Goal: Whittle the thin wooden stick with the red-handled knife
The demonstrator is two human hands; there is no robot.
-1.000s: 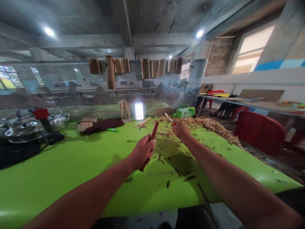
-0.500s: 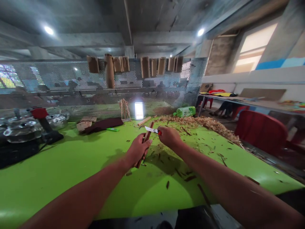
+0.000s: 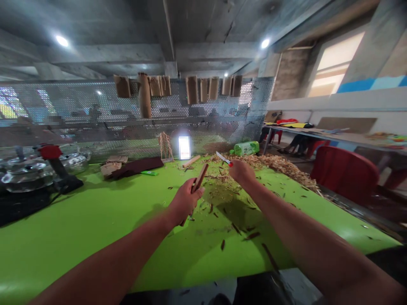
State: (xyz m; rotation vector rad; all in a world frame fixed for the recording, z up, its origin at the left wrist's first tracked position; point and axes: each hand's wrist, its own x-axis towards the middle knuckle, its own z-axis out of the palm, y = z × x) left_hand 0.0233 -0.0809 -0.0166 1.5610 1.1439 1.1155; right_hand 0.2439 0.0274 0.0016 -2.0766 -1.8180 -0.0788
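My left hand [image 3: 186, 200] is closed around a reddish-brown wooden stick [image 3: 201, 178], which tilts up and away from me above the green tabletop [image 3: 127, 237]. To its right, my right hand [image 3: 242, 173] grips a knife [image 3: 223, 158] by its red handle, mostly hidden in the fist. The bright blade points left and away, apart from the stick. Dark bark slivers and pale curls [image 3: 252, 235] lie scattered under and around both hands.
A heap of wood shavings [image 3: 280, 163] runs along the right back edge, with a green bottle [image 3: 246, 148] lying behind it. A lit screen [image 3: 184, 148] stands at the back. Glass pots [image 3: 27, 171] and a red-topped tool [image 3: 54, 159] are at left; a red chair [image 3: 345, 169] is right.
My right hand has moved the knife right and away, off the stick. The left hand still holds the stick, and the camera view has shifted slightly.
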